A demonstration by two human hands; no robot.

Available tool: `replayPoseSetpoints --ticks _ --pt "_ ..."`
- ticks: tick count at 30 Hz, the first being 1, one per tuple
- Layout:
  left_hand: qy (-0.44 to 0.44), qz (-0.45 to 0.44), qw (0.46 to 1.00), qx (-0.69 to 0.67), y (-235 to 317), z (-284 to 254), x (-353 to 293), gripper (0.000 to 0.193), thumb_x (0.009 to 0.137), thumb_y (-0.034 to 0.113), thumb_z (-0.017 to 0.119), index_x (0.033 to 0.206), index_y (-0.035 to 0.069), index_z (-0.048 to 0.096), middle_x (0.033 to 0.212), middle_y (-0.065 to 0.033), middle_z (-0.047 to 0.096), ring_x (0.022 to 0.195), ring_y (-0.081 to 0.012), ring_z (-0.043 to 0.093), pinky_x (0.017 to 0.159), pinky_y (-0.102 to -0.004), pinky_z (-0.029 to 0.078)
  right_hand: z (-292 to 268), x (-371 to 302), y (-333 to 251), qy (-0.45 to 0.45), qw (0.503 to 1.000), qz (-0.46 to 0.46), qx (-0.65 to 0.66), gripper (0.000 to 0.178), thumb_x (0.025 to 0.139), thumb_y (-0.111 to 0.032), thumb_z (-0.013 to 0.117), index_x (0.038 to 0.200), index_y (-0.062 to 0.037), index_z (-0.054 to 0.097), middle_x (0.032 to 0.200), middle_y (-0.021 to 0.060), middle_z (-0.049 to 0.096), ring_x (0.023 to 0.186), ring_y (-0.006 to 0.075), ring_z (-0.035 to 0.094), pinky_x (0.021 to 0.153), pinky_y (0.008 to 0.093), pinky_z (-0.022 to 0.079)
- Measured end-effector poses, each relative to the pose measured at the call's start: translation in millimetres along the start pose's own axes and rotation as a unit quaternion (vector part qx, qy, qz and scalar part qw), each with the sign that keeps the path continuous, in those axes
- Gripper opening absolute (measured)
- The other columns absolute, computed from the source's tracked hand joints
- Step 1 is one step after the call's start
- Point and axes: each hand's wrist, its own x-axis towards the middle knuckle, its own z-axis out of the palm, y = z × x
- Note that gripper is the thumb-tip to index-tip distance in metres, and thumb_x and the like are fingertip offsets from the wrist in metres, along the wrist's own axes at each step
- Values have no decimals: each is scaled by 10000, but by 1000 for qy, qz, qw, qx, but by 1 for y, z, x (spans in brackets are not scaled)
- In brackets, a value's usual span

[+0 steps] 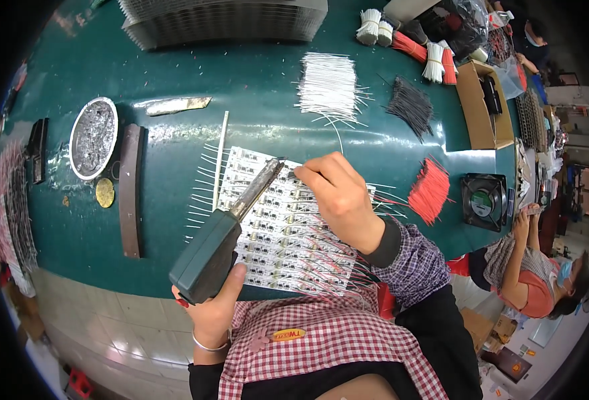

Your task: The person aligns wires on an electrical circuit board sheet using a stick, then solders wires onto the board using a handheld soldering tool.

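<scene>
My left hand [216,317] grips the handle of a dark green soldering gun [204,257]. Its metal tip reaches the upper edge of a white circuit board panel [264,220], which is lined with small black parts and rows of thin wires. At that same edge, right of the tip, my right hand [341,197] has its thumb and forefinger pinched together low over the board; whatever is between them is too small or hidden to name. Wire ends stick out past both sides of the panel. A pale strip [221,160] lies along its left side.
Wire piles lie beyond the panel: white [328,83], black [410,107] and red [430,191]. Left are an oval metal dish [93,139], a round yellowish piece [105,193] and a brown bar [132,190]. A small fan [484,202] and cardboard box [484,107] stand right; another person [528,280] sits beyond.
</scene>
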Motion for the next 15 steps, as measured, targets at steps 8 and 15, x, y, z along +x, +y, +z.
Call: replayPoseSetpoints --ticks 8,15 --pt "-38 81 990 113 7 1 2 411 757 -90 766 1154 -51 666 1035 -108 718 882 -158 679 800 -285 540 -3 -2 -2 -42 998 -20 -36 313 715 36 632 1027 48 644 992 123 606 916 265 590 722 338 536" --pt "-15 119 986 120 7 10 10 184 764 5 773 928 -39 700 826 -80 707 672 -147 668 638 -263 523 -3 1 -5 -44 998 -21 -49 304 713 29 632 1016 57 641 946 122 581 880 262 573 719 333 528"
